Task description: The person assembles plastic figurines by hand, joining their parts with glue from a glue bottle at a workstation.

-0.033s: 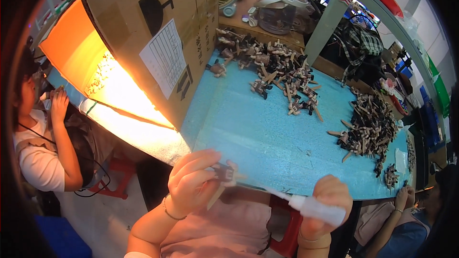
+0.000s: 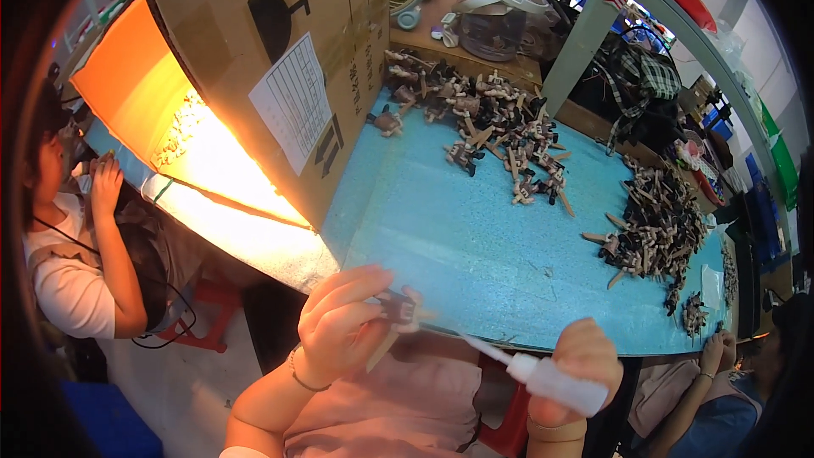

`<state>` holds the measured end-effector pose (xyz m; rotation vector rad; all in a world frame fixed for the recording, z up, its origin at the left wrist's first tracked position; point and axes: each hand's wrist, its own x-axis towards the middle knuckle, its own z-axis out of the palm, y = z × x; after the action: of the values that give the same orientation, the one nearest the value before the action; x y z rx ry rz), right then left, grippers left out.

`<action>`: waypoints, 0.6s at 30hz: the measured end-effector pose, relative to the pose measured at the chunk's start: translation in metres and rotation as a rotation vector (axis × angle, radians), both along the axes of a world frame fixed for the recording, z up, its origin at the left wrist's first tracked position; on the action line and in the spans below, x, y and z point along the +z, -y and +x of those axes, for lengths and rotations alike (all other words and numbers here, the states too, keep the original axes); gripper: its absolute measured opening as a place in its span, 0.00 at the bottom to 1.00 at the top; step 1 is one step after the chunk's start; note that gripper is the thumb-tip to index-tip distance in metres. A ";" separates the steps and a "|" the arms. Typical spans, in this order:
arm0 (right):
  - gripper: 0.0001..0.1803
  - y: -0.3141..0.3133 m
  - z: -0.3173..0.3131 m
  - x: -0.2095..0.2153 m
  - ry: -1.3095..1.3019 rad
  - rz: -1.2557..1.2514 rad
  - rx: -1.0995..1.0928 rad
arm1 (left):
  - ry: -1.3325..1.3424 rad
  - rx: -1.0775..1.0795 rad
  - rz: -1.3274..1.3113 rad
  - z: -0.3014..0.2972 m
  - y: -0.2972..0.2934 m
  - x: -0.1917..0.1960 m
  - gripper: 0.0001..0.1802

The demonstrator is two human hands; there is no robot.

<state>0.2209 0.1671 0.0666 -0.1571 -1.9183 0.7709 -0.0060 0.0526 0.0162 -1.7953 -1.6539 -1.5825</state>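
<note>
The left hand [image 2: 343, 322] pinches a small, light, likely fragile wooden-stemmed piece [image 2: 397, 312] by its body; the right hand [image 2: 581, 365] grips a soft squeeze bottle [image 2: 543, 380], nozzle at the piece.

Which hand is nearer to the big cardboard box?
Left. The left hand holds a small part just below the cardboard box; the right hand grips a white squeeze bottle farther right.

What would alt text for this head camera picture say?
A person's left hand holds a small brown-and-dark part while the right hand aims a white squeeze bottle at it, above a blue table strewn with similar parts.
</note>
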 end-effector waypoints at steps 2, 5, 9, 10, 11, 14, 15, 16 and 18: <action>0.29 0.013 -0.009 -0.005 -0.062 0.007 -0.033 | 0.009 0.001 -0.022 0.002 0.001 0.001 0.23; 0.29 0.014 -0.015 0.000 0.017 0.018 -0.083 | 0.018 0.015 -0.002 0.004 0.002 0.000 0.22; 0.29 0.015 -0.016 0.000 0.043 0.022 -0.077 | -0.027 0.038 0.015 0.003 -0.001 0.001 0.24; 0.29 0.015 -0.016 0.001 0.052 0.026 -0.077 | -0.069 0.042 0.031 0.002 -0.001 0.001 0.25; 0.28 0.014 -0.016 0.001 0.061 0.030 -0.076 | -0.069 0.041 0.029 0.003 -0.001 0.001 0.25; 0.28 0.014 -0.016 0.000 0.065 0.008 -0.087 | 0.014 0.037 0.017 0.007 -0.001 0.002 0.23; 0.28 0.015 -0.016 0.001 0.065 0.007 -0.087 | 0.013 0.041 0.018 0.007 -0.001 0.001 0.23; 0.28 0.016 -0.016 0.001 0.068 0.019 -0.103 | 0.012 0.045 0.018 0.006 -0.001 0.001 0.23; 0.28 0.017 -0.017 0.002 0.071 0.030 -0.116 | 0.007 0.044 0.017 0.005 0.000 0.001 0.23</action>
<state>0.2043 0.1504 0.0684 -0.2784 -1.9676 0.6665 -0.0006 0.0529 0.0171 -1.7347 -1.6660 -1.5813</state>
